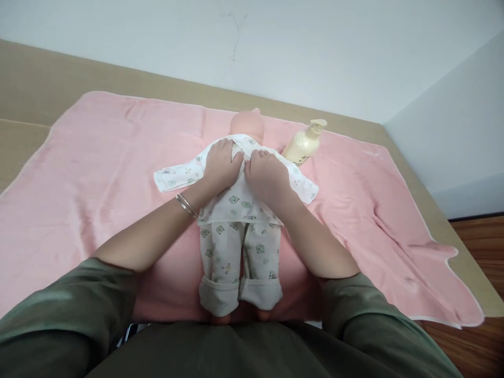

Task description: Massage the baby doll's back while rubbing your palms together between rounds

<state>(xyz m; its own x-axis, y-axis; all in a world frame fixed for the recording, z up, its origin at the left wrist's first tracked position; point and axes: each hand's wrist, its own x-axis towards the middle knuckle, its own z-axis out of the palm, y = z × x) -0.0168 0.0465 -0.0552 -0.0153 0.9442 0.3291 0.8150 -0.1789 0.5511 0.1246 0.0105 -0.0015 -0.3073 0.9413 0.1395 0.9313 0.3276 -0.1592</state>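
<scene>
We see both hands at the upper chest of a doll (pixel 246 123), which lies stretched out on its shirt-and-trousers side towards the wearer, its head just beyond the fingers. The left hand (pixel 222 164) rests on the shirt (pixel 236 202) with its thumb apart from its bent fingers. The right hand (pixel 265 170) has its fingers curled together at the crossed neckline. In neither case can we tell whether cloth is clamped, since the fingertips are partly hidden.

The trousers (pixel 260 247), on the near side of the fingers, already cover both legs, their cuffs turned up above the feet. The shirt already spans the torso, its sleeves spread out to either side of the fingers. We judge the neckline to be the unfinished part: its edges cross but look loose. No doll's hands show at the sleeve ends, so we cannot tell how far the arms reach inside.

To the right of the fingers, near the shoulder, stands a cream pump bottle (pixel 303 144). Underneath everything we find a rumpled pink cloth (pixel 374 220), spread over a beige table (pixel 427 207). Well beyond the fingers rises a pale wall (pixel 315 63) with thin dark marks, and far off to their right we glimpse a reddish-brown wood-patterned floor (pixel 480 241).
</scene>
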